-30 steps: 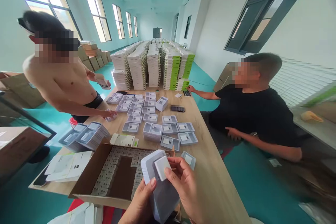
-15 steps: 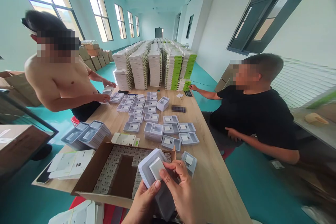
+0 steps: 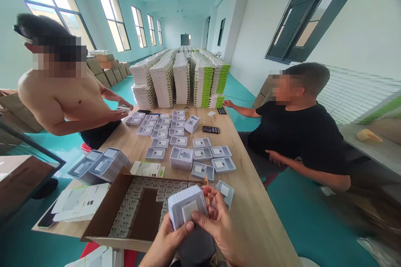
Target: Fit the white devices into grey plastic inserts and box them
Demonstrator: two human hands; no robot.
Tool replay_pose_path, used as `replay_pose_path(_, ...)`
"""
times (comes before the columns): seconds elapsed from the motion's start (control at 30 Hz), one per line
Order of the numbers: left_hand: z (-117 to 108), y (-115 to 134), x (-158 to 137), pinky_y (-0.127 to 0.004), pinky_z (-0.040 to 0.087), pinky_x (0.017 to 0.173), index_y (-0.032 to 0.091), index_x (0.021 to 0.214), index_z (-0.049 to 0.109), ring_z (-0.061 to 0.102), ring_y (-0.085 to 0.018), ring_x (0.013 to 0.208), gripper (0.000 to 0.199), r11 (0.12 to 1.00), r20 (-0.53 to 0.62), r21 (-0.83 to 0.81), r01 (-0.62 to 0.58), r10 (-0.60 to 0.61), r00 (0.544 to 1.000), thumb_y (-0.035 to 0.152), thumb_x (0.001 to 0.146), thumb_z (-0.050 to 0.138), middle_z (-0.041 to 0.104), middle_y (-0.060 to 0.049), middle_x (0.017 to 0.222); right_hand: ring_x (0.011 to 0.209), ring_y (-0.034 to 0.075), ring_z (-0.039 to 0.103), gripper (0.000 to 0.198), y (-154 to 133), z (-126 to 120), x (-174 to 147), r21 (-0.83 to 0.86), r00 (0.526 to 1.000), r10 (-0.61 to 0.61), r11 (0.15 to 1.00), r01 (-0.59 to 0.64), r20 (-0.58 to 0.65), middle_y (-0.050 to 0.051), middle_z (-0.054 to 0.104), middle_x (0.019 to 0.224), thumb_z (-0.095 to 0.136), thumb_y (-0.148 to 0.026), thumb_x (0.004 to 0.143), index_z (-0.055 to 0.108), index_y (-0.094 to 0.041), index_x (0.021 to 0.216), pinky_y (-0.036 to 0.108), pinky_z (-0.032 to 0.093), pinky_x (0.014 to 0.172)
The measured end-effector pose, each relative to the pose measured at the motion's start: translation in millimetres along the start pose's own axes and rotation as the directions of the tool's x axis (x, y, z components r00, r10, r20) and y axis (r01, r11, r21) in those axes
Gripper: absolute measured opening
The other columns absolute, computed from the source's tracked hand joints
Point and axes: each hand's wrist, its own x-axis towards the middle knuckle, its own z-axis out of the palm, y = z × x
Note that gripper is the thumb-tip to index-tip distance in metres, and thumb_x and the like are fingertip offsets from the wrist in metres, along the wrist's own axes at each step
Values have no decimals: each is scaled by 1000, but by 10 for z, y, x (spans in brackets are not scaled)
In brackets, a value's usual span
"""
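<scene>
Fingers of the left hand (image 3: 172,234) hold the pale tray (image 3: 185,195) near the open carton's (image 3: 108,240) right end; the right hand (image 3: 219,222) has its thumb on the white block (image 3: 188,211), its grip unclear. In the head view, the block lies flatter in the tray's far recess than moments ago, seemingly almost seated.

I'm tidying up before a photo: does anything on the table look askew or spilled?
Slightly askew: one tray, just beyond the right hand, sits turned and apart from the other trays. No spill or damage is visible.
</scene>
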Motion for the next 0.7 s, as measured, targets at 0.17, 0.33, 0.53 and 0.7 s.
replay_pose_path(0.17, 10, -32, 68, -39, 56, 85, 16, 123, 71, 76, -34, 99, 79, 997, 114, -16, 73, -71, 991, 64, 63, 89, 81, -13, 108, 80, 21, 67, 78, -192, 3, 30, -30, 992, 116, 993, -114, 43, 2, 73, 88, 91, -68, 54, 64, -22, 111, 32, 54, 75)
replay_pose_path(0.33, -1, -45, 122, -33, 56, 80, 18, 123, 70, 76, -28, 93, 73, 997, 27, 43, 62, -63, 998, 62, 68, 86, 82, -8, 102, 65, 17, 60, 64, -3, 34, 96, -81, 999, -17, 997, 13, -49, -1, 70, 73, 87, -69, 62, 64, -21, 97, 28, 48, 61)
replay_pose_path(0.53, -8, -143, 208, -37, 57, 84, 18, 124, 68, 76, -34, 99, 82, 999, -217, 9, 45, -42, 975, 68, 61, 87, 82, -9, 103, 92, 27, 72, 70, 320, 97, -15, 67, 983, -163, 983, 169, -89, 5, 76, 101, 77, -76, 69, 66, -26, 117, 36, 56, 81)
replay_pose_path(0.7, 182, -339, 273, -39, 52, 99, 20, 124, 69, 69, -35, 118, 78, 999, -113, 39, -26, 30, 993, 67, 64, 86, 79, -11, 119, 90, 29, 73, 60, 404, -225, -122, -74, 954, -182, 983, 170, -238, 8, 79, 99, 68, -74, 81, 71, -22, 110, 37, 58, 80)
